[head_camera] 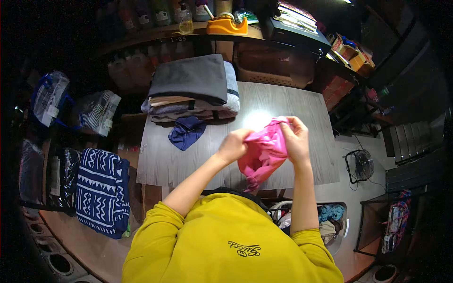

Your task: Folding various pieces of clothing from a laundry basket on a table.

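Note:
Both my hands grip a crumpled pink cloth garment [263, 152] above the front part of a grey wood-grain table [311, 138]. My left hand [234, 145] pinches its left edge, while my right hand [296, 139] has the upper right side between thumb and fingers. The garment hangs loosely between them, its lower end dangling near the table's front edge. To the left, a small dark blue folded cloth [187, 132] lies on the tabletop. Behind that cloth is a stack of folded textiles [191, 79], dark grey on top with lighter grey layers beneath.
A white laundry basket [345, 223] of clothes stands by my right side. Left of the table sits a folded navy-and-white patterned textile [102, 191]. Along the back, a shelf carries an orange tape dispenser [227, 26] and bottles. A black fan [359, 165] is on the floor, right.

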Motion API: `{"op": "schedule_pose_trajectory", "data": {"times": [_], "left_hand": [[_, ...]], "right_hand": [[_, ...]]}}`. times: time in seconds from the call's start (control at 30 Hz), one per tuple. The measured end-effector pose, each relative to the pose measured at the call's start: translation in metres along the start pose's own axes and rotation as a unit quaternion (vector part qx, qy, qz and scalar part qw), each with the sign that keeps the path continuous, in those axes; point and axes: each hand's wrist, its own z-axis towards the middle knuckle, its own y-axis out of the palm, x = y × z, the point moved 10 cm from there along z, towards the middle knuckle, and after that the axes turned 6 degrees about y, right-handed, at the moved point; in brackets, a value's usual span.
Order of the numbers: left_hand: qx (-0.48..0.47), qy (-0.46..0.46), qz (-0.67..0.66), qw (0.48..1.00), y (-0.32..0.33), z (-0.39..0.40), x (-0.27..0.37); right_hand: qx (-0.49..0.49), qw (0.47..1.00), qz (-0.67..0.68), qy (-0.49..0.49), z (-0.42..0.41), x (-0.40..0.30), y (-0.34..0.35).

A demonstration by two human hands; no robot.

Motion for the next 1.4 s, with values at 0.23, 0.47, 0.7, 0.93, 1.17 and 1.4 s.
{"op": "schedule_pose_trajectory", "data": {"times": [0.23, 0.47, 0.7, 0.93, 1.17, 1.4], "left_hand": [[0.075, -0.233, -0.524, 0.816, -0.009, 0.001, -0.047], [0.018, -0.305, -0.454, 0.837, 0.016, -0.004, -0.043], [-0.130, -0.066, 0.248, 0.958, -0.037, 0.007, 0.008], [-0.057, -0.310, -0.508, 0.801, -0.007, -0.007, -0.030], [-0.028, -0.234, -0.382, 0.894, 0.004, 0.007, -0.024], [-0.129, 0.036, -0.131, 0.982, 0.037, -0.002, 0.097]], "right_hand": [[0.136, 0.923, -0.341, -0.115, 0.006, 0.000, -0.052], [0.000, 0.918, -0.367, -0.148, -0.051, 0.005, 0.055], [0.019, 0.980, -0.176, -0.090, -0.004, 0.029, -0.026], [-0.044, 0.997, -0.054, 0.023, -0.003, 0.030, -0.031], [-0.060, 0.998, 0.003, 0.000, -0.023, 0.024, 0.006], [-0.138, 0.932, 0.281, 0.181, -0.015, 0.142, 0.024]]}}
